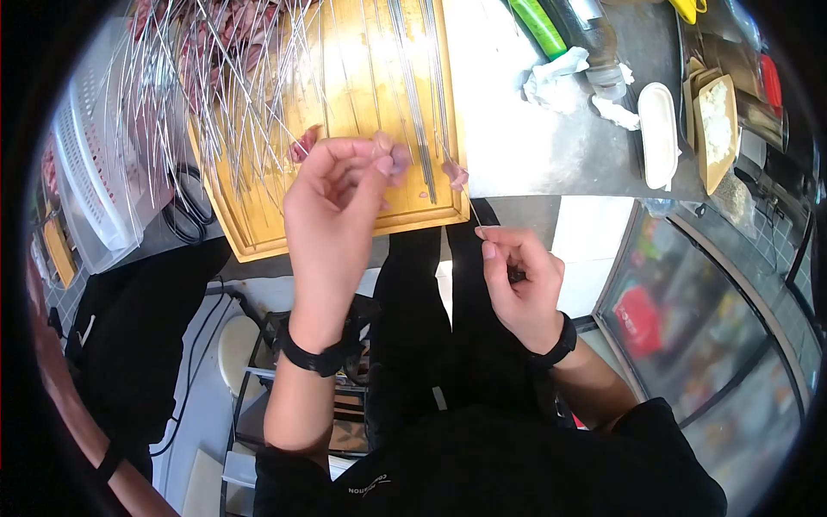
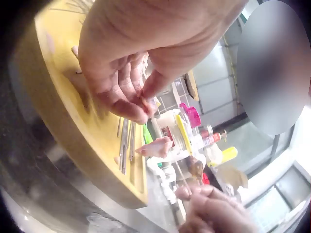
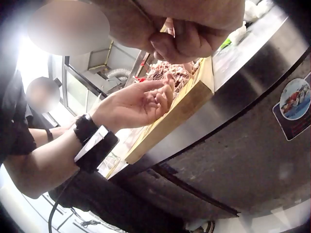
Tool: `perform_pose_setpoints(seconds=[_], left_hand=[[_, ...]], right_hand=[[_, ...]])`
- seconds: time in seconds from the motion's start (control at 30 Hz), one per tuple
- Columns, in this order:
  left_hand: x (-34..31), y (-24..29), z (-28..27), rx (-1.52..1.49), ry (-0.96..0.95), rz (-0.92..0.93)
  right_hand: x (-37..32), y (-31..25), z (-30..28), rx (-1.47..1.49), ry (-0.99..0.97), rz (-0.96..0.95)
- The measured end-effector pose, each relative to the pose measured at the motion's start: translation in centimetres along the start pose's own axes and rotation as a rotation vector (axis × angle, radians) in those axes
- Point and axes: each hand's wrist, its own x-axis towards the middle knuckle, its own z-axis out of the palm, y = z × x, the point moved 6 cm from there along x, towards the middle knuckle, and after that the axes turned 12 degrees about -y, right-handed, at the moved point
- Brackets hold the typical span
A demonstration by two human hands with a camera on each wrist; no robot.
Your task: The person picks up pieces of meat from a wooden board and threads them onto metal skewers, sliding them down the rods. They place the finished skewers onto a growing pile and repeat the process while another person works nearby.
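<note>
In the head view, my left hand (image 1: 332, 215) is over the front of the wooden board (image 1: 345, 237), pinching a small piece of raw meat (image 1: 398, 161) between thumb and forefinger. My right hand (image 1: 525, 280), just off the board's front edge, grips a thin metal skewer (image 1: 473, 208) that points toward the board. On that skewer's far end sits another piece of meat (image 1: 456, 176), which also shows in the left wrist view as a pale pink chunk (image 2: 156, 148). Several bare skewers (image 1: 413, 95) lie along the board. One loose meat piece (image 1: 304, 144) is left of my left hand.
Loaded skewers and meat (image 1: 233, 52) crowd the board's left side. A white perforated basket (image 1: 95, 164) and black-handled scissors (image 1: 188, 207) lie further left. On the right are crumpled tissues (image 1: 556, 79), a white tray (image 1: 657, 133) and a glass-doored case (image 1: 698, 319). Another person's arm (image 1: 86, 414) shows at left.
</note>
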Motion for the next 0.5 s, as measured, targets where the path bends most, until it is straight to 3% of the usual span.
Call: perform_pose_setpoints(seconds=[0.07, 0.13, 0.2, 0.27, 0.5], left_hand=[[-0.3, 0.2, -0.2, 0.175, 0.069, 0.069], [-1.7, 3.4, 0.9, 0.944, 0.214, 0.643], [-2.0, 2.2, 1.1, 0.879, 0.158, 0.541], [-1.9, 0.9, 1.3, 1.021, 0.071, 0.443], [-3.2, 0.8, 0.5, 1.141, -0.022, 0.421]], right_hand=[[0.0, 0.0, 0.0, 0.004, -0.005, 0.007], [-0.1, 0.2, 0.1, 0.019, 0.01, -0.002], [-0.1, 0.2, 0.0, 0.019, 0.004, -0.005], [-0.1, 0.3, 0.0, 0.02, -0.001, -0.007], [-0.3, 0.9, -0.2, 0.02, 0.038, 0.006]])
